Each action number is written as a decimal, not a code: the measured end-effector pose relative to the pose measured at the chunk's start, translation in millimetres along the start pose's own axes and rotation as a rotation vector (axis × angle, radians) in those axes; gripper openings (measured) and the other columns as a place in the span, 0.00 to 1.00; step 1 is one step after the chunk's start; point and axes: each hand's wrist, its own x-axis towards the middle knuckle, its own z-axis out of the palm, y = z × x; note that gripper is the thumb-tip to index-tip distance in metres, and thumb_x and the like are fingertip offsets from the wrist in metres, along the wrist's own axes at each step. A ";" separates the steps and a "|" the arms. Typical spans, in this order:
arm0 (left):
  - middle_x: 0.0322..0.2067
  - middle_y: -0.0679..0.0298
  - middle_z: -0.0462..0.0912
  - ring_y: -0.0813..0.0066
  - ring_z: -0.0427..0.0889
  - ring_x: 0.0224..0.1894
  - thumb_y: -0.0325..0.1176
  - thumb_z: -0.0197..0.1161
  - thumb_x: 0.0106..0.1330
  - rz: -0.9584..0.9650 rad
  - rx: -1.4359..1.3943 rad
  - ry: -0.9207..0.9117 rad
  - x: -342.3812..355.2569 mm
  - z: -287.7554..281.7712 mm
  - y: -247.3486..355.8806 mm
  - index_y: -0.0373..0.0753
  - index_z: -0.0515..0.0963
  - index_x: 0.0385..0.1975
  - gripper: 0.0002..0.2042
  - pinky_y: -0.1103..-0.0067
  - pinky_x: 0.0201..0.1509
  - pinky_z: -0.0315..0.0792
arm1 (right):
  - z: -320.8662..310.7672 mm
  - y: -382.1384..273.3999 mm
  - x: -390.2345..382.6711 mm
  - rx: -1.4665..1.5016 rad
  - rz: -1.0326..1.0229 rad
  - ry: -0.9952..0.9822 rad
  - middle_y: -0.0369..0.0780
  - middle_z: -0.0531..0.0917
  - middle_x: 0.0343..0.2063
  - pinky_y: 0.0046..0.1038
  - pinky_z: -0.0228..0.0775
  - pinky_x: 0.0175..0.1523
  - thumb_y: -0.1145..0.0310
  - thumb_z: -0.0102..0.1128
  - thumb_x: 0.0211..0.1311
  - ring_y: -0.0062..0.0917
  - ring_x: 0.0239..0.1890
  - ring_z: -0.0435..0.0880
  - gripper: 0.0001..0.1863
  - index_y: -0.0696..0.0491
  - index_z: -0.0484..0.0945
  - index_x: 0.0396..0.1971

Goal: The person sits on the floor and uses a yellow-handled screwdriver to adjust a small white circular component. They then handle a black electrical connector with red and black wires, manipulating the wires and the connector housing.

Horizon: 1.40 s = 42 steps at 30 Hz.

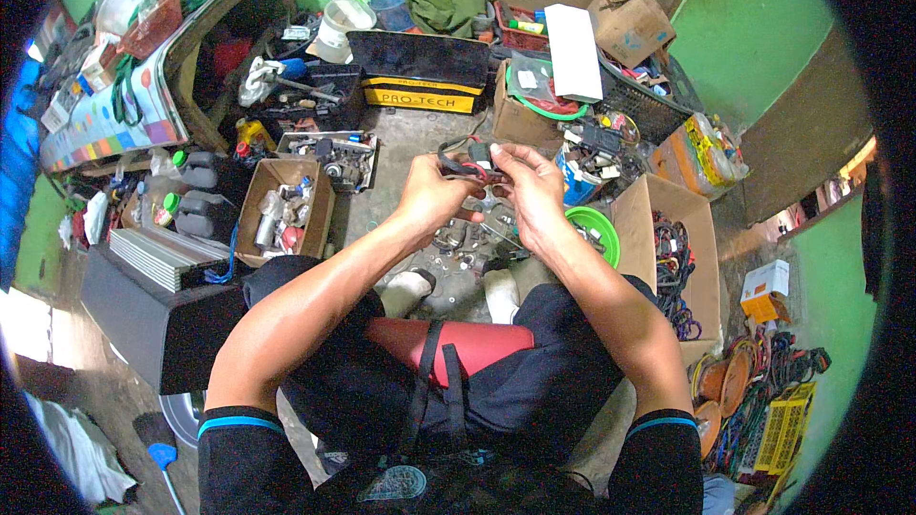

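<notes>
Both hands are raised close together in front of me, above small parts scattered on the floor. Between them is a bundle of black and red wires (pixel 461 168) with a dark block, perhaps a connector (pixel 480 154), at its upper right. My left hand (pixel 431 195) pinches the wires from the left, its fingers bent toward the other hand. My right hand (pixel 534 189) grips the dark block between thumb and fingers. The fingertips partly cover the held piece, so its exact kind is hard to make out.
Small metal parts (pixel 458 253) lie below my hands. At left are a cardboard box of parts (pixel 320 219) and a black speaker-like box (pixel 143 315). At right stand a green basin (pixel 611 240) and a cardboard box of cables (pixel 704 300). A black-and-yellow case (pixel 420 62) is ahead.
</notes>
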 end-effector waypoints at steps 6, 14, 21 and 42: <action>0.33 0.59 0.80 0.73 0.81 0.33 0.21 0.61 0.58 0.077 -0.010 0.011 3.2 5.8 -10.1 0.29 0.76 0.37 0.08 0.78 0.23 0.82 | 1.9 -1.7 -1.4 -0.022 0.008 0.097 0.34 0.83 0.27 0.18 0.63 0.27 0.65 0.68 0.55 0.16 0.25 0.78 0.11 0.54 0.79 0.33; 0.29 0.59 0.81 0.74 0.80 0.25 0.21 0.59 0.60 0.256 0.012 0.115 2.7 7.2 -3.1 0.28 0.78 0.36 0.06 0.79 0.19 0.80 | 9.2 -1.4 -12.2 -0.072 -0.069 -0.054 0.36 0.83 0.27 0.19 0.67 0.27 0.63 0.63 0.61 0.16 0.26 0.79 0.13 0.59 0.79 0.35; 0.31 0.58 0.81 0.75 0.80 0.28 0.24 0.58 0.61 0.144 -0.032 0.145 7.4 -5.6 1.6 0.29 0.78 0.36 0.07 0.78 0.20 0.79 | 5.0 -1.9 -8.3 -0.223 -0.290 -0.302 0.38 0.83 0.31 0.21 0.74 0.29 0.62 0.63 0.60 0.18 0.30 0.81 0.18 0.61 0.79 0.44; 0.26 0.62 0.81 0.77 0.79 0.27 0.38 0.56 0.67 -0.022 -0.030 -0.171 3.5 -30.9 30.0 0.34 0.79 0.33 0.12 0.77 0.21 0.76 | -0.6 -16.8 -6.1 -0.199 -0.258 -0.294 0.42 0.82 0.31 0.27 0.82 0.30 0.81 0.52 0.62 0.24 0.28 0.82 0.08 0.64 0.79 0.38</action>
